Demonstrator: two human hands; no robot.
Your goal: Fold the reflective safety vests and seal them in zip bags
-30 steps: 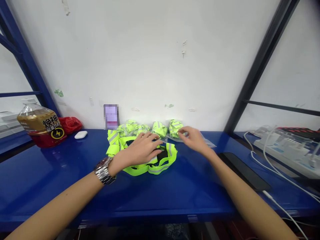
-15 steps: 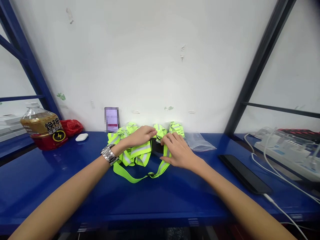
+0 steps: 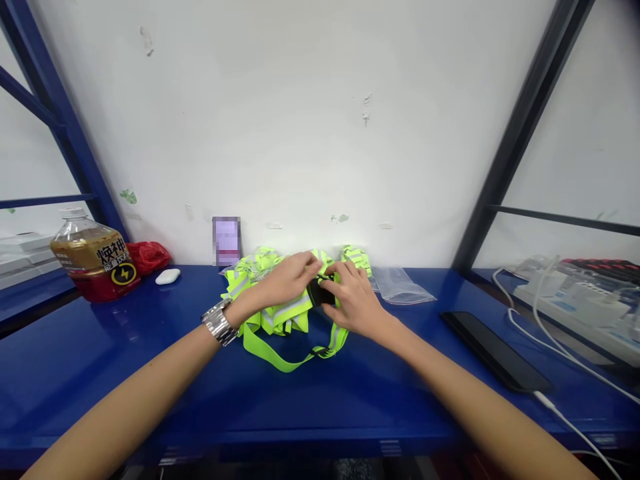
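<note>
A heap of neon-yellow straps with grey reflective stripes (image 3: pixel 290 311) lies on the blue table near the wall. From it a strap loop (image 3: pixel 280 360) with a black slider hangs toward me. My right hand (image 3: pixel 353 299) has its fingers curled round a black piece (image 3: pixel 320 293) at the right side of the heap. My left hand (image 3: pixel 290 279), with a metal watch at the wrist, lies over the heap, fingers pressed together beside the black piece; what they hold is hidden. Another folded neon bundle (image 3: pixel 356 256) sits behind my right hand.
A clear plastic bag (image 3: pixel 403 287) lies right of the straps. Farther right are a black phone (image 3: pixel 495 350) on a white cable and a power strip (image 3: pixel 575 300). At left stand a large bottle (image 3: pixel 97 257), a red bag (image 3: pixel 150 256) and a white case (image 3: pixel 168 276). A lit phone (image 3: pixel 227 241) leans on the wall.
My right hand has closed its fingers on the black piece, which is lifted and tilted slightly. The strap loop has shifted a little to the right. The whole view has moved slightly.
</note>
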